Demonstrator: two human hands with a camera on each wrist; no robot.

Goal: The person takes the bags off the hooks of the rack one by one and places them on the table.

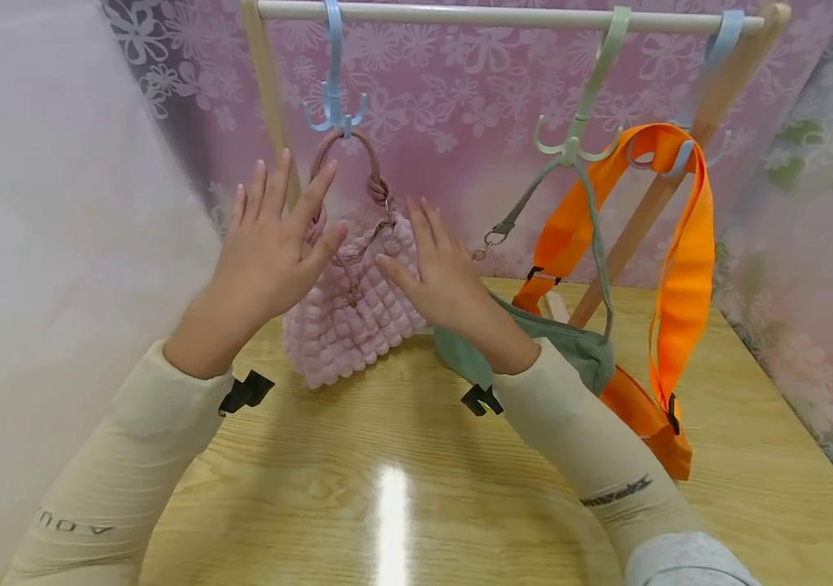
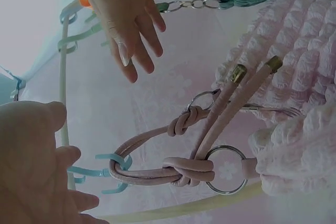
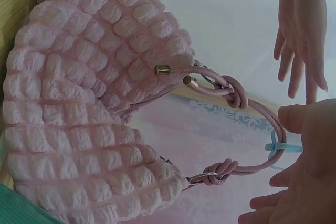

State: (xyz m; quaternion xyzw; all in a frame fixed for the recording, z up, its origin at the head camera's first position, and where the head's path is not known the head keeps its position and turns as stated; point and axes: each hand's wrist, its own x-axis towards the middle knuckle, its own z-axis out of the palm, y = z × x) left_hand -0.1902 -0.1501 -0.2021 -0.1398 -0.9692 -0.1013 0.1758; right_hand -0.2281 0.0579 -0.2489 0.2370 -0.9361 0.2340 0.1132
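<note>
A puffy pink quilted handbag (image 1: 354,330) hangs by its knotted pink handle (image 2: 152,177) from a light blue hook (image 1: 332,98), its lower edge close over the table. My left hand (image 1: 263,260) is raised in front of the bag's left side, fingers straight and spread. On the other side, my right hand (image 1: 453,281) is held up with extended fingers, overlapping the bag's right edge in the head view. Both wrist views show a gap between the hands and the bag's handle. Neither hand holds anything.
A rack bar (image 1: 475,14) spans the top. From a green hook (image 1: 576,138) hangs a green bag (image 1: 566,338), partly behind my right forearm. Farther right, an orange bag (image 1: 647,415) has its wide strap (image 1: 687,301) over another blue hook. Wooden table (image 1: 299,496) lies below.
</note>
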